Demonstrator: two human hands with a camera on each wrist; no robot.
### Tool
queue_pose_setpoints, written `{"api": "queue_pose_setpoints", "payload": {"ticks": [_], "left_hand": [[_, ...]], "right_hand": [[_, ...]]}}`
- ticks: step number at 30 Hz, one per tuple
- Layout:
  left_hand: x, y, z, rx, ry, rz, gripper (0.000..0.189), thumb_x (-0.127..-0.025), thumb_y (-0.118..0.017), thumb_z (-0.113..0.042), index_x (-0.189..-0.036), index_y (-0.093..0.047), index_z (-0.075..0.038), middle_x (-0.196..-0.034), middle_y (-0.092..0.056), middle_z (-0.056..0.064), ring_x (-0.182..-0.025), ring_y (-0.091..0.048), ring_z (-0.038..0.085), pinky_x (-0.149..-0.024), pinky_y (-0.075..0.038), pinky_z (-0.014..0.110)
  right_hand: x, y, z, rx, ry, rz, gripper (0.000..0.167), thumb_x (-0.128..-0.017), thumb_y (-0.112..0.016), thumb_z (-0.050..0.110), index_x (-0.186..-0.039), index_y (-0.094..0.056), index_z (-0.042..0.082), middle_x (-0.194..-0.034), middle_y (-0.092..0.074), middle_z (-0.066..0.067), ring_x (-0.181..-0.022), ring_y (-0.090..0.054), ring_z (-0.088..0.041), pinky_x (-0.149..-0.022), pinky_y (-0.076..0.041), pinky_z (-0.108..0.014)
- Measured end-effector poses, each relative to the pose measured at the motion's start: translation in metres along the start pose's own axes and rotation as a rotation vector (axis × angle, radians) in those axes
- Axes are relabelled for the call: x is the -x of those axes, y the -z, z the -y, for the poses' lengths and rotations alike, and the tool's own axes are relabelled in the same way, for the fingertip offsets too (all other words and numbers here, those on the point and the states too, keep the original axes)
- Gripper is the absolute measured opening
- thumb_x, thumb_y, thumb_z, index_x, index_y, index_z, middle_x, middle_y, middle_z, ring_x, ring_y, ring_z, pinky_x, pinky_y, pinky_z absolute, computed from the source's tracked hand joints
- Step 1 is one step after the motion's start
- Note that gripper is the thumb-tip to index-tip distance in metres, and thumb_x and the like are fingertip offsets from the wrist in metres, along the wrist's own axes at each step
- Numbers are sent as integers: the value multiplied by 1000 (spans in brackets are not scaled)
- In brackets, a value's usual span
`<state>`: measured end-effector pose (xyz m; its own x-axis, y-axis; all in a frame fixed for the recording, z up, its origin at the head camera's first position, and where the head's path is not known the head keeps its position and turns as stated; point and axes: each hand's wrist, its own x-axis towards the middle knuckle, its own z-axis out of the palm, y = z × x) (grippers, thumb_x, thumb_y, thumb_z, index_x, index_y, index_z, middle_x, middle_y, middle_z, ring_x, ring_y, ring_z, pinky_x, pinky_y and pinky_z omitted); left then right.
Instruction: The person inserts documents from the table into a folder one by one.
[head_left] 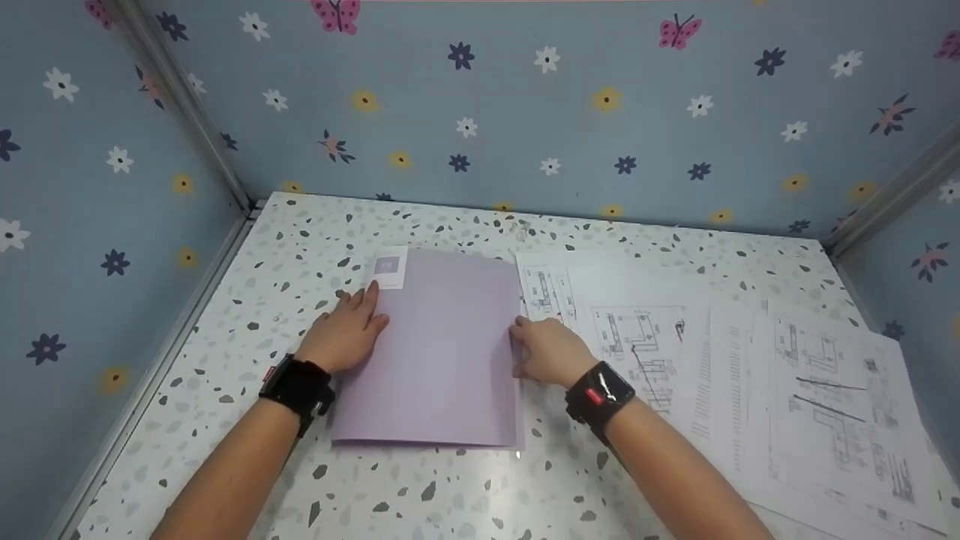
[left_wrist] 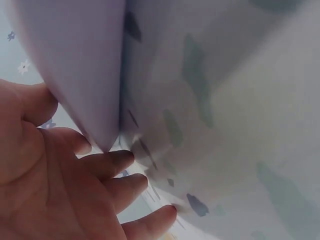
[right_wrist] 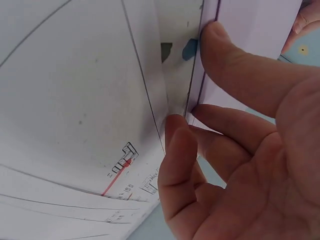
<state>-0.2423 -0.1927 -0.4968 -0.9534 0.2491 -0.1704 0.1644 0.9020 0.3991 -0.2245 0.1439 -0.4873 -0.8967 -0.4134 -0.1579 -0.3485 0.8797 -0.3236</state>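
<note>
Speckled tabletop (head_left: 390,499); illegible label (head_left: 390,268); left hand (head_left: 341,334) touching, right hand (head_left: 553,350) pinching purple folder (head_left: 446,352).

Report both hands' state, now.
Left hand: open, touching the left edge of the purple folder.
Right hand: closed, fingers pinching the purple folder's right edge.

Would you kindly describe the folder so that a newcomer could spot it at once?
On the speckled white table, look to the left of the spread printed sheets. There, between the left hand and the right hand, lies the folder. It is plain lilac with a white corner label, unlike the white sheets.
</note>
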Motion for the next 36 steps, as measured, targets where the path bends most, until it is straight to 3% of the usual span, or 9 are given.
{"api": "queue_pose_setpoints", "payload": {"ticks": [2,8,13,17,20,23,26,31,36], "left_hand": [[0,2,2,-3,1,5,68,-116,-34,-34,-168,-13,5,-168,-26,35,-156,-17,58,-122,-23,74],[0,4,8,22,17,13,68,-116,-34,-33,-169,-12,4,-170,-24,33,-157,-15,55,-123,-20,74],[6,5,10,15,-27,-41,72,-115,-40,-35,-168,-14,5,-170,-19,35,-157,-14,56,-123,-18,74],[24,5,-1,9,-138,-44,88,-109,-56,-46,-171,-11,-1,-175,-4,28,-162,-1,49,-126,-5,72],[46,1,-20,-27,-296,31,106,-99,-68,-58,-172,-8,-9,-178,5,19,-163,8,40,-127,2,68],[66,-11,-40,-90,-470,93,120,-88,-75,-68,-172,-10,-11,-178,4,16,-164,7,36,-127,2,66],[79,-23,-54,-154,-579,89,122,-84,-81,-65,-172,-16,-10,-178,-2,16,-164,2,35,-128,-2,66],[89,-36,-59,-204,-603,-1,103,-90,-84,-47,-168,-32,-6,-176,-23,16,-162,-19,36,-127,-18,65],[97,-37,-59,-178,-601,-44,84,-95,-81,-41,-162,-46,-4,-164,-46,18,-152,-43,37,-123,-30,65]], "right_hand": [[-1,-2,1,1,8,-10,63,-81,-94,20,-137,-70,3,-144,-66,-18,-114,-71,-41,-99,-59,-50],[-2,-4,6,-8,16,-11,64,-81,-94,22,-137,-70,3,-144,-66,-18,-113,-72,-40,-98,-59,-49],[-3,-4,8,22,6,-14,60,-80,-95,25,-132,-72,5,-131,-73,-15,-103,-74,-37,-87,-61,-48],[-3,-5,8,32,-11,-5,59,-80,-95,27,-131,-73,8,-130,-75,-13,-103,-74,-37,-86,-61,-48],[-3,-5,7,12,-30,5,68,-79,-96,27,-139,-70,9,-141,-69,-13,-114,-72,-39,-94,-60,-50],[-3,-3,6,-21,-73,8,84,-77,-97,26,-151,-61,11,-142,-69,-15,-118,-71,-39,-97,-59,-51],[-3,-1,4,-47,-116,-3,97,-74,-99,26,-159,-53,13,-136,-71,-18,-117,-71,-39,-95,-59,-52],[-4,-1,4,-42,-140,9,101,-73,-99,30,-161,-51,14,-136,-71,-20,-120,-69,-42,-97,-58,-54],[-4,0,4,-52,-152,19,102,-73,-99,31,-161,-50,14,-138,-69,-20,-119,-69,-41,-96,-58,-53]]}}
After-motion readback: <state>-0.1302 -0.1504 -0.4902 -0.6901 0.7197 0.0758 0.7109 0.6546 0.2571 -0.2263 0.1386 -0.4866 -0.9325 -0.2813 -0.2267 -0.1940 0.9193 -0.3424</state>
